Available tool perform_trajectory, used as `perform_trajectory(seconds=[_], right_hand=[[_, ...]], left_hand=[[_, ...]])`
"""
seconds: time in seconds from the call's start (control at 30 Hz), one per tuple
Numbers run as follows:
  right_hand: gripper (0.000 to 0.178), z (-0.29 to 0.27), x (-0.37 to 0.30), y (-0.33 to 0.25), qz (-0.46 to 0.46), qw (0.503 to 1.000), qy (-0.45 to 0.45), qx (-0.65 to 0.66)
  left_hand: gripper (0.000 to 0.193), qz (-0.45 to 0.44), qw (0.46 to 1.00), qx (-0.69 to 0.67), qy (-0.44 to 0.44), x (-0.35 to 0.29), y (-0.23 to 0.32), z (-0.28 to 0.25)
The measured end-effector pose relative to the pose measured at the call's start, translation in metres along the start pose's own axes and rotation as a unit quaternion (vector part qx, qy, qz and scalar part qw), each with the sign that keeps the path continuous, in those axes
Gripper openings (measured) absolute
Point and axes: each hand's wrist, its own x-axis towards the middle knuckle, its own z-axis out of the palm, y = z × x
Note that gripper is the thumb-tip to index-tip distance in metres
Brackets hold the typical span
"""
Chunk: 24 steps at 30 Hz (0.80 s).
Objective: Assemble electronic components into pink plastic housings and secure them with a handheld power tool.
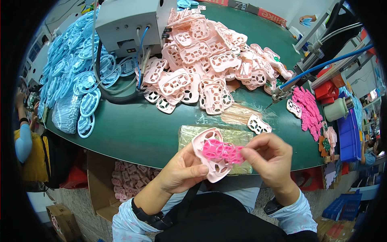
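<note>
Left hand (180, 171), yours: grasping one pale pink frame (213, 172) along its near-left edge, thumb across the front, other fingers largely hidden behind. Right hand (274, 161), yours: thumb and forefinger pinching the right end of one bright pink lattice (213, 149).

Step in hand, as judged: bringing lattice and frame together. Recommended handling: hold the frame steady with your left fingers, clear of its cut-outs; turn the lattice from its pinched end until its outline agrees with the frame's; then press evenly, working from one end to the other. Caution: the lattice looks thin, so a hard pull at one end could bend it or set it askew.

Position of the pair: between your two hands, the lattice lying across the frame's face; whether it is seated anywhere, you cannot tell from this view. Beneath and just beyond both: one tape-wrapped block (189, 135).

Further stock: one loose pale frame (259, 124), just beyond your right hand; one heap of pale frames (197, 52), well ahead of both hands; one pile of bright pink lattices (308, 113), ahead and to the right of your right hand.
</note>
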Motion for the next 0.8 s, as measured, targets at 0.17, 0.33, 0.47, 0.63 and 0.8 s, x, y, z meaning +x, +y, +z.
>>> perform_trajectory(seconds=[0.17,0.33,0.47,0.63,0.8], right_hand=[[0.009,0.009,-0.003,0.006,0.046,0.994,0.058,0.078],[0.010,0.028,-0.002,0.019,0.038,0.994,0.086,0.058],[0.014,0.032,0.000,0.028,-0.083,0.972,0.104,-0.195],[0.021,0.032,0.007,0.027,-0.057,0.987,0.087,-0.122],[0.024,0.034,0.021,0.031,-0.025,0.990,0.021,-0.135]], left_hand=[[0.077,0.013,1.000,-0.004,0.014,0.003,-0.007,-0.004],[0.066,0.073,0.997,-0.008,0.024,0.011,-0.013,0.007],[0.053,0.063,0.990,0.043,0.117,0.014,-0.017,0.012],[0.042,0.099,0.966,0.200,0.131,0.014,-0.023,0.004],[0.047,0.143,0.940,0.285,0.120,0.013,-0.027,0.011]])
